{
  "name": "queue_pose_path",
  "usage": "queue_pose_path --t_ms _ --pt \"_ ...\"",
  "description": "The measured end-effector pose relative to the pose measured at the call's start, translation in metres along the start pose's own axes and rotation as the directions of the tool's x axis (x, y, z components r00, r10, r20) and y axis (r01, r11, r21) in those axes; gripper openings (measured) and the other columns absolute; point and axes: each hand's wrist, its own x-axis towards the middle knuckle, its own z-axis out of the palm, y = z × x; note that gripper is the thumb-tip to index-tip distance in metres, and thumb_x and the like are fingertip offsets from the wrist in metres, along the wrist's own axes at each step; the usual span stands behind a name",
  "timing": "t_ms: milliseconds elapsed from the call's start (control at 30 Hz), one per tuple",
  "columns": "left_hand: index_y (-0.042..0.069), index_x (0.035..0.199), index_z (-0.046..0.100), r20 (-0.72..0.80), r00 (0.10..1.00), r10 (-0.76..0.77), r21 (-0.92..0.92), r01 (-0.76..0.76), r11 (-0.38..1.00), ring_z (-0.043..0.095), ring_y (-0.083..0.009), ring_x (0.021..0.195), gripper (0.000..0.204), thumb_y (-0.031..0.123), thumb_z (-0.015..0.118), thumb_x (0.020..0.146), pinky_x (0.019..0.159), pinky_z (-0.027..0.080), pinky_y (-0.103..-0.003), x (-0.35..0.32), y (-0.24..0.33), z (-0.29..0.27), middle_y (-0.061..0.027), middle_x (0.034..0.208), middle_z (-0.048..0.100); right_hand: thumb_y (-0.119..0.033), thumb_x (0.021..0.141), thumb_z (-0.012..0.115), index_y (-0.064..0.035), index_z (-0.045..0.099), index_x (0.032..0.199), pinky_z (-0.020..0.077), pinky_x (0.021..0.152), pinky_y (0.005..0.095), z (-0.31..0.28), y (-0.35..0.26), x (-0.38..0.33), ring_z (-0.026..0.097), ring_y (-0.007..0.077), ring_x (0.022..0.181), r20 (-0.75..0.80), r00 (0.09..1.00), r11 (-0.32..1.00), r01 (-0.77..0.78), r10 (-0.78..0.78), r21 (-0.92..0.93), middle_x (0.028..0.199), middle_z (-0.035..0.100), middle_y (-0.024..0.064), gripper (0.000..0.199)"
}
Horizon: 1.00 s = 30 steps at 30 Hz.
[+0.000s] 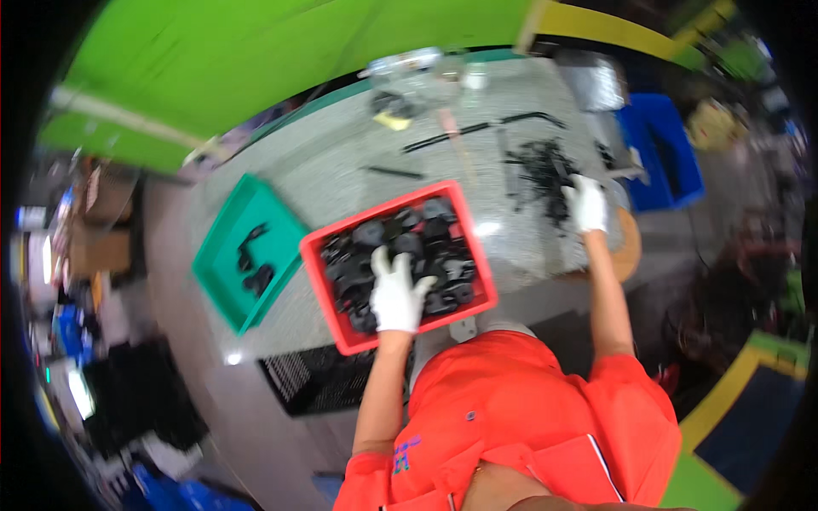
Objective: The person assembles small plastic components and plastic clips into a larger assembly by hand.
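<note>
My left hand (397, 294), in a white glove, rests fingers spread on the black plastic parts (426, 243) that fill a red tray (321, 272) on the speckled grey table (324, 175). My right hand (587, 204), also white-gloved, reaches out to the table's right side and touches a loose pile of thin black pieces (541, 170). Whether either hand has hold of a part is blurred.
A green tray (223, 271) with a few black parts lies left of the red one. Long black strips (477, 129) and a clear bag (417, 81) lie at the table's far side. A blue bin (669, 153) stands to the right, a black crate (315, 379) below the table's near edge.
</note>
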Motion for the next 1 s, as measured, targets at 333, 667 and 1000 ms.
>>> queue_pose_path --t_ms 333,667,1000 --pt "0.011 0.133 0.042 -0.06 0.996 0.067 -0.067 -0.071 0.995 0.063 -0.0328 0.081 0.077 0.043 0.072 0.07 0.065 0.053 -0.04 -0.026 -0.014 0.018 -0.0192 0.148 0.02 -0.012 0.088 0.057 -0.0005 0.064 0.096 0.046 0.081 0.0299 -0.035 -0.235 -0.001 0.061 0.022 0.087 0.193 0.876 0.695 0.2 -0.443 0.69 0.092 0.064 0.0116 0.016" --pt "0.007 0.108 0.059 -0.51 0.86 -0.008 -0.368 -0.21 0.906 0.065 -0.0276 0.076 0.039 0.012 0.073 0.072 0.06 0.053 -0.032 -0.087 -0.08 -0.017 -0.0131 0.117 0.057 -0.016 0.083 0.055 -0.0155 0.063 0.091 0.0465 0.077 0.0401 0.169 -0.573 -0.037 0.055 0.0312 0.089 0.107 0.281 0.286 0.739 -0.954 0.61 0.093 0.058 0.0112 0.012" --pt "0.003 0.106 0.059 -0.538 0.675 -0.505 -0.631 0.076 0.772 0.062 -0.0205 0.074 0.027 0.009 0.065 0.08 0.063 0.05 -0.028 -0.119 -0.146 -0.016 -0.0125 0.105 0.059 -0.019 0.069 0.065 -0.0114 0.061 0.078 0.0418 0.072 0.0394 0.224 -0.597 -0.029 0.051 0.0267 0.088 -0.083 -0.239 -0.253 0.906 -0.967 0.341 0.085 0.054 0.0082 0.013"
